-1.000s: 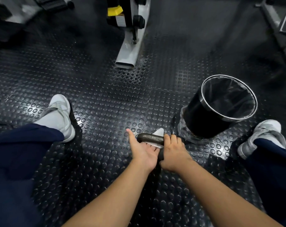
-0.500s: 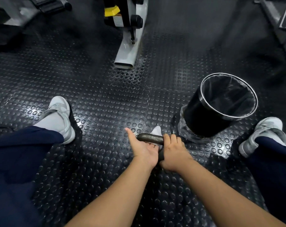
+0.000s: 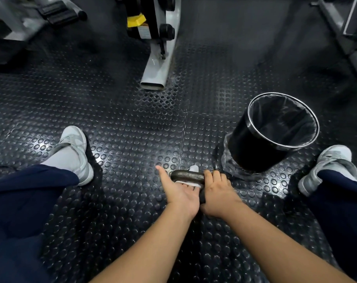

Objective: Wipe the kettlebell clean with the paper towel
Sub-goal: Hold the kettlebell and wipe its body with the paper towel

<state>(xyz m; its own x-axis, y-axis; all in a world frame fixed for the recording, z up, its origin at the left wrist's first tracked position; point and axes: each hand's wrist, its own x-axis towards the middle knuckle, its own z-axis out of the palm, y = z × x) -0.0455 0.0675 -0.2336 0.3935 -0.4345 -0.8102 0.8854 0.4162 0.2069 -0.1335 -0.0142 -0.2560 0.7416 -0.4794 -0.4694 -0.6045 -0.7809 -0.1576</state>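
One kettlebell (image 3: 186, 175), one paper towel (image 3: 188, 183), two hands: left hand (image 3: 180, 195), right hand (image 3: 219, 193). One bin (image 3: 253, 148) just beyond the right fingers (image 3: 208, 177). Two shoes: left shoe (image 3: 77, 146) and right shoe (image 3: 328, 160), well out to either side of the fingers. One machine foot (image 3: 155, 74) far beyond them.

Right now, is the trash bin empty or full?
Empty, as far as can be seen: inside the trash bin only its dark liner shows, no paper or waste. The deepest part is dim.
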